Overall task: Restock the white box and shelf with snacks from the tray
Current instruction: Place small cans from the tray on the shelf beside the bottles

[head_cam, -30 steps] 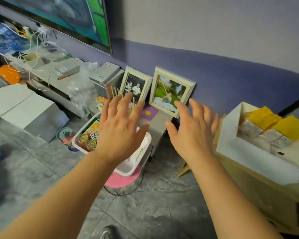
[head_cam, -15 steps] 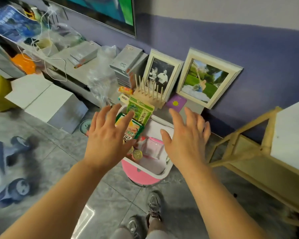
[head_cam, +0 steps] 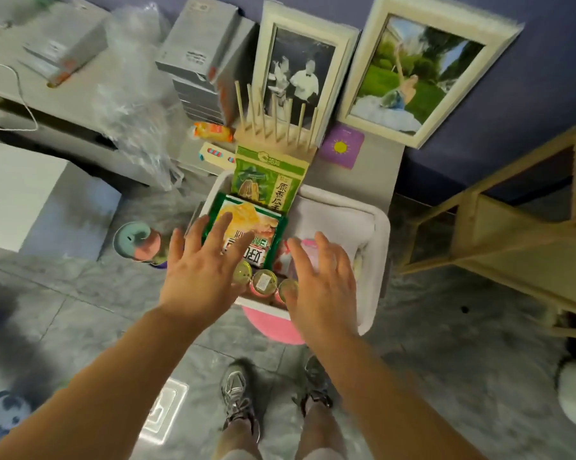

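Left hand (head_cam: 200, 277) and right hand (head_cam: 323, 287) spreading wide, hovering empty over white tray (head_cam: 373, 234) of snack packets (head_cam: 246, 234)

Soft even indoor light; motion blur smears floor (head_cam: 80, 293) at left; wide-angle bending at edges.

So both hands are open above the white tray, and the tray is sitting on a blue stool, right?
Not quite. The head view shows the left hand and the right hand spread open over the white tray, but the stool showing under the tray's near edge is pink, not blue. Neither hand has closed on a snack yet.
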### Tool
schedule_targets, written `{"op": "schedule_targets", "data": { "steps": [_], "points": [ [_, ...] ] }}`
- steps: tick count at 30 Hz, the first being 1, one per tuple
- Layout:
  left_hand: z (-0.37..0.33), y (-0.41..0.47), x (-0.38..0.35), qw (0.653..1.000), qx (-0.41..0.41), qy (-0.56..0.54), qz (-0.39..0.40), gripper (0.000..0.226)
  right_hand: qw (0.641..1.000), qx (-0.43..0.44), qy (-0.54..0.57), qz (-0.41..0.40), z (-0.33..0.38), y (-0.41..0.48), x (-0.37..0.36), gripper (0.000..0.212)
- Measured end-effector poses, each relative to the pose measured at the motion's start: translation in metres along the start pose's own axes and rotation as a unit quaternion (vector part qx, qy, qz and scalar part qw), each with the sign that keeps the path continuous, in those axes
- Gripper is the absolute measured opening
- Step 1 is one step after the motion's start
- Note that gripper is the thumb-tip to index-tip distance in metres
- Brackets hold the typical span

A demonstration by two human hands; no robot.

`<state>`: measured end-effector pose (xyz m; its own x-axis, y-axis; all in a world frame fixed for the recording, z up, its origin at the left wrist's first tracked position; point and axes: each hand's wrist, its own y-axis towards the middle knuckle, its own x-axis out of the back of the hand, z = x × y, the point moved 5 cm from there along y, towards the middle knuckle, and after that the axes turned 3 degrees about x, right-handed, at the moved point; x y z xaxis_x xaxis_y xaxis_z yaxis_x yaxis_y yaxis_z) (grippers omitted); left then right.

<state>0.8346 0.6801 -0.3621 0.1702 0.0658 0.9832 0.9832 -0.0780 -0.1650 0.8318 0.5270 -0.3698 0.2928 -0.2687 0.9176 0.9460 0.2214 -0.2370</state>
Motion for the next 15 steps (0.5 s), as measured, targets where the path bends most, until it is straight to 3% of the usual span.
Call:
{"op": "schedule_targets", "data": {
  "steps": [7, 15],
  "points": [
    [0.033, 0.020, -0.086, 0.990, -0.019, 0.039, 0.137, 0.068, 0.995, -0.042, 0.014, 0.085, -0.014, 0.021, -0.099, 0.068],
    [0.048, 0.029, -0.133, 0.981, -0.022, 0.014, 0.192, 0.074, 0.987, -0.048, 0.050, 0.144, -0.017, 0.039, -0.143, 0.080]
  ]
}}
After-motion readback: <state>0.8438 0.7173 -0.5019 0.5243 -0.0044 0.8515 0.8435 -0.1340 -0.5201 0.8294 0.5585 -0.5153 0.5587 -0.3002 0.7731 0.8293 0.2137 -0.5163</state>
